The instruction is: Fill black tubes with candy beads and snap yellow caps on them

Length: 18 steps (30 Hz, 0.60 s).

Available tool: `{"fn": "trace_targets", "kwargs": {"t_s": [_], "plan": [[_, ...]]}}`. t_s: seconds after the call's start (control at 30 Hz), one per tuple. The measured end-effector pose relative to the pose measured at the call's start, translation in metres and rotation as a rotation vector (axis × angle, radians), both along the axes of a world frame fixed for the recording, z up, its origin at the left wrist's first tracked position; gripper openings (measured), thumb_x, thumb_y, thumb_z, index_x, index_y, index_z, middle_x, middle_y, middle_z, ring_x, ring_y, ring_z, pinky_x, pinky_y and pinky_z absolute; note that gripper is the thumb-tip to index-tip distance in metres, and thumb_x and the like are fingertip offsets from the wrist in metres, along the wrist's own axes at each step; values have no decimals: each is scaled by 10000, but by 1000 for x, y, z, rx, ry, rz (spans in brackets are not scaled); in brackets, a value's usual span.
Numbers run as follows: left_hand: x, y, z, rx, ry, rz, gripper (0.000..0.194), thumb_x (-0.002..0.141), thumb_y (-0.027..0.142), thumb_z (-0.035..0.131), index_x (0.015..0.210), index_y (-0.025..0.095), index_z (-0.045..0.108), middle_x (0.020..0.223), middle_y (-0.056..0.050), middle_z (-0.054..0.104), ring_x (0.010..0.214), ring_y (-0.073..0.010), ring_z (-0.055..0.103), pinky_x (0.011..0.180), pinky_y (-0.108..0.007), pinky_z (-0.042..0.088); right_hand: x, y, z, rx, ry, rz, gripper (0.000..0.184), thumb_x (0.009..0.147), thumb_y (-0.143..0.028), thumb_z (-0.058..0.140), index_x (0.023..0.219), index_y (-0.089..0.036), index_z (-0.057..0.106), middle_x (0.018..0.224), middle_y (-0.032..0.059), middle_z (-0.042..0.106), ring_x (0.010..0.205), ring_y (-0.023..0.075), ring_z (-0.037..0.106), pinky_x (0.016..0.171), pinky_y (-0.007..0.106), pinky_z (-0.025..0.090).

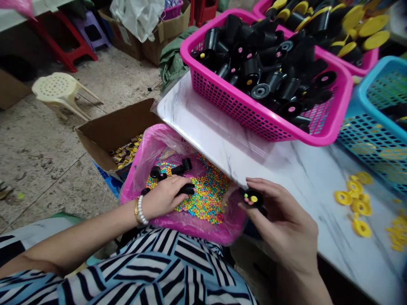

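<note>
My left hand (165, 195) reaches into a pink plastic-lined basket (136, 178) on my lap, filled with small coloured beads (206, 195). Its fingers close round a black tube (187, 189) lying on the beads. More black tubes (178, 168) lie in the basket just beyond it. My right hand (280, 220) is at the white marble table's (222, 140) near edge and grips a black tube (252, 198) with its open end up, a few coloured beads showing inside.
A pink basket (241, 110) of black tubes stands on the table, another behind with yellow-capped ones (349, 25), a blue basket (375, 127) at right. Yellow caps (356, 199) lie loose. On the floor are a cardboard box (108, 135) and a cream stool (60, 91).
</note>
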<state>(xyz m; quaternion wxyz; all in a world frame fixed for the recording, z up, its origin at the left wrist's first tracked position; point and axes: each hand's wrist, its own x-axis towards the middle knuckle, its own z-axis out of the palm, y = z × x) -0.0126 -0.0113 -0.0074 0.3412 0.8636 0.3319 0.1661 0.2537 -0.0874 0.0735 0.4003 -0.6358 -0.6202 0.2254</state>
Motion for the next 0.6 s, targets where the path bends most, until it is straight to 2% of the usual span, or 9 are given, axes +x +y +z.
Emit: {"fn": "trace_targets", "kwargs": {"t_s": [0.07, 0.17, 0.3, 0.43, 0.5, 0.57, 0.6], "plan": [[1, 0, 3, -18, -20, 16, 291, 940, 198, 557, 1225, 143, 533, 1099, -109, 667, 1021, -220, 629, 920, -407, 547, 1, 1, 4, -69, 96, -80, 290, 824, -255, 737, 1110, -253, 690, 1102, 72, 671, 990, 213, 656, 802, 341, 568], [3, -1, 6, -8, -66, 20, 266, 939, 175, 535, 1205, 157, 550, 1115, -105, 654, 1055, -226, 609, 944, -421, 534, 14, 8, 5, -130, 121, -186, 328, 809, -332, 754, 1121, -249, 695, 1024, 48, 701, 885, 184, 668, 780, 318, 552], [6, 1, 8, 31, -144, 49, 270, 935, 152, 523, 1195, 186, 591, 1184, -108, 612, 1109, -224, 591, 972, -416, 520, 50, 31, -5, -166, -119, -385, 434, 758, -451, 752, 1130, -231, 722, 974, 45, 733, 709, 162, 629, 719, 334, 520], [8, 2, 15, -50, -213, 60, 274, 939, 166, 555, 1205, 210, 605, 1134, -76, 636, 1053, -191, 618, 920, -363, 537, 80, 53, -8, -180, -215, -513, 491, 730, -514, 735, 1105, -196, 745, 853, 47, 733, 687, 188, 644, 712, 354, 519], [9, 2, 20, -118, -233, 77, 252, 929, 198, 595, 1179, 211, 624, 1107, -64, 660, 1025, -185, 628, 905, -358, 539, 77, 52, -4, -130, -269, -539, 620, 713, -524, 755, 1225, -179, 696, 889, 62, 730, 652, 182, 640, 666, 349, 525], [11, 0, 23, -238, -246, 136, 245, 905, 245, 640, 1146, 198, 642, 1065, -60, 677, 943, -173, 645, 858, -348, 551, 59, 40, 1, 36, -334, -590, 719, 701, -504, 787, 1314, -158, 639, 970, 96, 720, 641, 175, 630, 652, 357, 532], [12, -1, 22, -331, -256, 175, 260, 890, 265, 659, 1138, 187, 643, 1038, -57, 683, 885, -161, 651, 819, -334, 560, 46, 32, 2, 134, -333, -614, 696, 712, -478, 795, 1309, -155, 642, 1007, 109, 710, 679, 180, 637, 683, 368, 539]]}}
